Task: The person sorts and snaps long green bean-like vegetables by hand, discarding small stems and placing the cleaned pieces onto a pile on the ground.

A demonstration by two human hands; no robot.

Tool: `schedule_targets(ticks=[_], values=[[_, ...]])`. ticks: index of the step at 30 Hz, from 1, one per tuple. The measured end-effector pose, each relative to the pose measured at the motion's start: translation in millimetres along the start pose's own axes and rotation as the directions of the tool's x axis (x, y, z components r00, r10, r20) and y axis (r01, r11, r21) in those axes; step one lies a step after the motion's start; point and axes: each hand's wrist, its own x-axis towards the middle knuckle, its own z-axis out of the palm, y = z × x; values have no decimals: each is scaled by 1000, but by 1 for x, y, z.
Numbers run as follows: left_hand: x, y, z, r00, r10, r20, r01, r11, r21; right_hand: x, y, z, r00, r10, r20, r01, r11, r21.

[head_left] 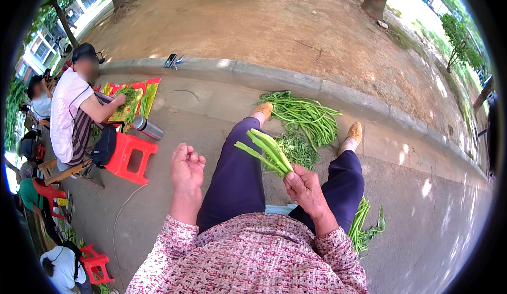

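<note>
A short bunch of thick green stems [271, 151] is gripped at its lower end by my right hand [305, 187], over the gap between my knees. My left hand [187, 167] is raised beside my left thigh, palm up with the fingers loosely curled, and nothing shows in it. Between my feet lies a large pile of long green stems [313, 115] on the pavement. Nearer to me, a heap of loose leaves [299, 147] touches that pile. Another bunch of leafy stems [360, 226] lies on the ground beside my right thigh.
At left, a seated person [75, 107] handles greens over a red and yellow sheet [152, 92]. A red plastic stool [132, 157] and a steel flask [147, 127] stand nearby. A concrete kerb [277, 74] runs beyond my feet, with a phone [170, 60] and keys on it. Several people sit farther left.
</note>
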Motion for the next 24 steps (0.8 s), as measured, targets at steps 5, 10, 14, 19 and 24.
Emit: schedule_targets(ticks=[5, 10, 14, 19, 24], values=[[-20, -20, 11, 957, -149, 251, 99, 974, 203, -3, -4, -5, 999, 37, -16, -35, 994, 106], [-51, -35, 34, 837, -227, 498, -17, 899, 438, -3, -1, -5, 998, 66, -1, -65, 978, 197], [-66, -39, 53, 773, -167, 612, -163, 880, 447, -5, 5, -2, 997, 59, 48, -68, 978, 198], [-83, -32, 69, 685, -30, 728, -449, 769, 455, -9, 5, 14, 996, -21, 83, 17, 999, 51], [-96, -24, 72, 668, 26, 744, -534, 713, 455, -12, 6, 20, 994, -65, 93, 68, 997, -26]])
